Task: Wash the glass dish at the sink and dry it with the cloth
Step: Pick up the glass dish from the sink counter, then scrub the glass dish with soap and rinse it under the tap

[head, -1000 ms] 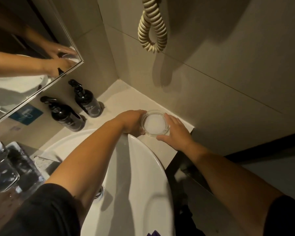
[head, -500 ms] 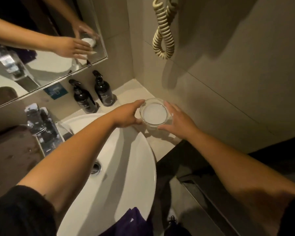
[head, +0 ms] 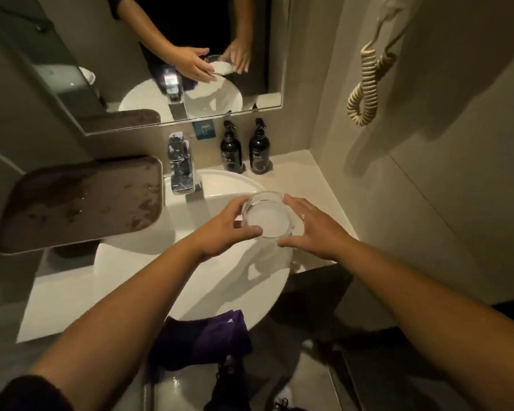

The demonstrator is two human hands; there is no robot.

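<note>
Round glass dish (head: 268, 215) held up over white sink (head: 190, 292), near tap (head: 181, 166). Left hand (head: 224, 229) holds dish by left side, thumb on near rim. Right hand (head: 310, 228) open flat, fingers spread, against right side of dish. Purple cloth (head: 212, 336) hangs at front edge of sink. Brown tray (head: 77, 203) on bench, left of sink. Two dark bottles (head: 245, 149) behind sink.

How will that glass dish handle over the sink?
The glass dish looks rigid and breakable, probably slick once wet. The left hand pinches its rim while the right hand touches only with fingertips, so a slip seems possible.
</note>
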